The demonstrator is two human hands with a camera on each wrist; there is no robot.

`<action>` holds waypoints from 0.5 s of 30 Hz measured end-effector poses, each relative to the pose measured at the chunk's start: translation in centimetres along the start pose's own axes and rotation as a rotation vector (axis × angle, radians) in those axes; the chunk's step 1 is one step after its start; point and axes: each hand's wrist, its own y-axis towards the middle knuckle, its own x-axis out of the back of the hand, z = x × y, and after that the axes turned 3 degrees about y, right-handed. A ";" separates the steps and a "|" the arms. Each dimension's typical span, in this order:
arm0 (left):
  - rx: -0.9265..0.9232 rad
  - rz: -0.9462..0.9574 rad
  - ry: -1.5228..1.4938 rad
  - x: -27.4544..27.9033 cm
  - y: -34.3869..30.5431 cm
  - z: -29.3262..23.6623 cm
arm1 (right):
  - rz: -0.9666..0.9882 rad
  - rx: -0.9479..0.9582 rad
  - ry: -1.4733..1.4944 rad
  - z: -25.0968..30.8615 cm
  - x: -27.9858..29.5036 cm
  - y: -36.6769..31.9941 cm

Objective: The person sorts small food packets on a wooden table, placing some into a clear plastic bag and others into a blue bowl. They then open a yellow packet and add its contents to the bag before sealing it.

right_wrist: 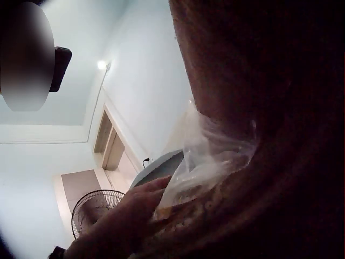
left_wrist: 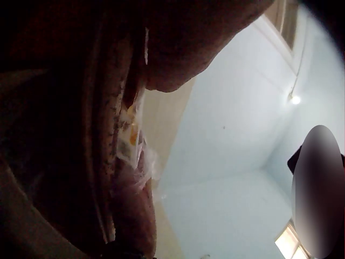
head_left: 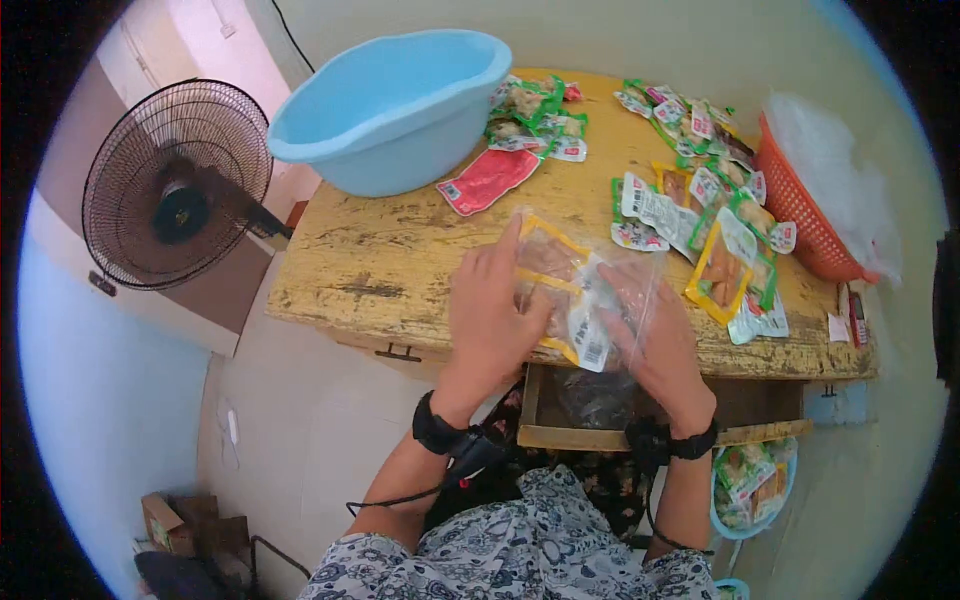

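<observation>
Between both hands, close over the yellow worn table (head_left: 350,260), is a clear plastic bag (head_left: 640,285) with yellow-edged food packets (head_left: 555,260) showing through it. My left hand (head_left: 490,310) holds the left side, its thumb over the packets and a finger along their upper left edge. On the other side, my right hand (head_left: 655,340) grips the bag, and clear film overlaps its fingers. The bag (right_wrist: 210,145) looks crumpled in the right wrist view. Dark shadow hides much of the hands in both wrist views.
A light blue basin (head_left: 400,110) stands at the back left, near a flat red packet (head_left: 490,180). Several food packets (head_left: 725,260) lie right, beside a red basket (head_left: 810,215). Below the table edge, a drawer (head_left: 660,430) is pulled out. A fan (head_left: 180,190) stands left.
</observation>
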 end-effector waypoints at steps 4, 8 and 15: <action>-0.050 -0.150 0.053 -0.2 -0.2 0.3 | -0.157 -0.162 0.227 -1.0 0.0 -1.9; -0.275 0.004 0.094 1.2 -0.3 -1.5 | -0.313 -0.336 0.325 -0.9 1.8 -4.4; -0.339 0.240 0.048 1.0 -0.4 -1.2 | -0.597 -0.607 0.040 -2.7 5.7 -6.1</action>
